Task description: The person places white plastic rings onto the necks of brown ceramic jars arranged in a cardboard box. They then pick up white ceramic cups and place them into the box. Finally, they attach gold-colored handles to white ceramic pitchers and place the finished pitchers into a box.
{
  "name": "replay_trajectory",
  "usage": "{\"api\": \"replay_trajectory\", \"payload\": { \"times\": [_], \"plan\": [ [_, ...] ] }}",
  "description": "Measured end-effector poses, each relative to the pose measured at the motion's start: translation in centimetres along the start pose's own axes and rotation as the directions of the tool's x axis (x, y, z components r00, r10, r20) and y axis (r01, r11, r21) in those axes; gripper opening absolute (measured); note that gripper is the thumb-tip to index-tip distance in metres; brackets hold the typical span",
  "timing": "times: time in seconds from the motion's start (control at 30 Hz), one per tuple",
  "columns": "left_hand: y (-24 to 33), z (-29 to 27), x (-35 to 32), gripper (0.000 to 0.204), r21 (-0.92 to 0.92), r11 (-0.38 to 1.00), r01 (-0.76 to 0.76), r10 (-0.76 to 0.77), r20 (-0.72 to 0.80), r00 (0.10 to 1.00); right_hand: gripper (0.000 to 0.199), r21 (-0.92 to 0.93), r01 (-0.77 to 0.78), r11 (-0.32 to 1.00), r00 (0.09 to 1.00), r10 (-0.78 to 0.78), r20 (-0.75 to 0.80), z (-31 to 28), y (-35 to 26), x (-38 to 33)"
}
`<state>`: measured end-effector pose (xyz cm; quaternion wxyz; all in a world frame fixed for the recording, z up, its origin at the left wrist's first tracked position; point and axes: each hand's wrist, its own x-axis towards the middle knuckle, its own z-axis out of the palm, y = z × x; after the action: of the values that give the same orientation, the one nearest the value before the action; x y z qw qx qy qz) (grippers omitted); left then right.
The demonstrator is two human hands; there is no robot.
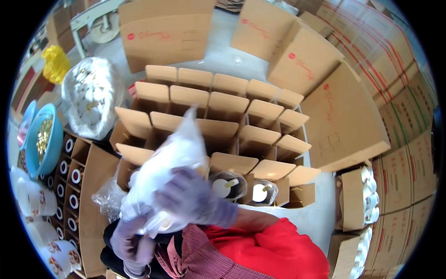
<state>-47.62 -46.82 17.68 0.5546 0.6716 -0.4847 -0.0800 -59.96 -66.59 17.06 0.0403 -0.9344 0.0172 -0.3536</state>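
A translucent white plastic bag point(174, 151) stands at an angle in front of me, its pointed end up and away from me. Something pale and bulky fills its lower part, but the film hides what it is. My right hand point(190, 197), in a lavender glove, closes on the bag's near side; its fingers are slightly blurred. At the bag's lower left end my gloved left hand point(132, 244) has curled fingers gripping its edge. Just beyond is a large carton divided into cells point(223, 128). Two bagged items with white round tops, a left one point(223, 187) and a right one point(262, 191), sit in its near cells.
Left are a crumpled clear bag point(109, 195), a carton of white-rimmed items point(74, 200), a blue basin point(49, 151) of gold pieces, and a sack point(90, 104) of white parts. Large cartons point(167, 35) stand behind; stacked boxes point(402, 176) line the right.
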Motion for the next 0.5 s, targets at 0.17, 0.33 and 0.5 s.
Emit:
{"api": "replay_trajectory", "payload": {
  "times": [0.17,0.33,0.5],
  "plan": [
    [-3.4,3.4,3.1,0.033,-0.176,0.973,0.151,-0.157,-0.025,0.987,0.03,-0.384,-0.367,0.847,0.882,0.448,0.145,-12.0,6.9,-8.8],
    [-18.0,6.2,0.4,0.034,-0.041,0.944,0.328,-0.313,0.211,0.926,0.033,-0.728,-0.475,0.494,0.594,0.791,0.149,-22.7,10.1,-20.8],
    [-15.5,7.2,0.0,0.039,0.069,0.958,0.279,-0.287,0.311,0.906,0.04,0.053,-0.904,0.424,0.414,0.9,-0.132,-26.2,12.6,-38.5]
  ]
}}
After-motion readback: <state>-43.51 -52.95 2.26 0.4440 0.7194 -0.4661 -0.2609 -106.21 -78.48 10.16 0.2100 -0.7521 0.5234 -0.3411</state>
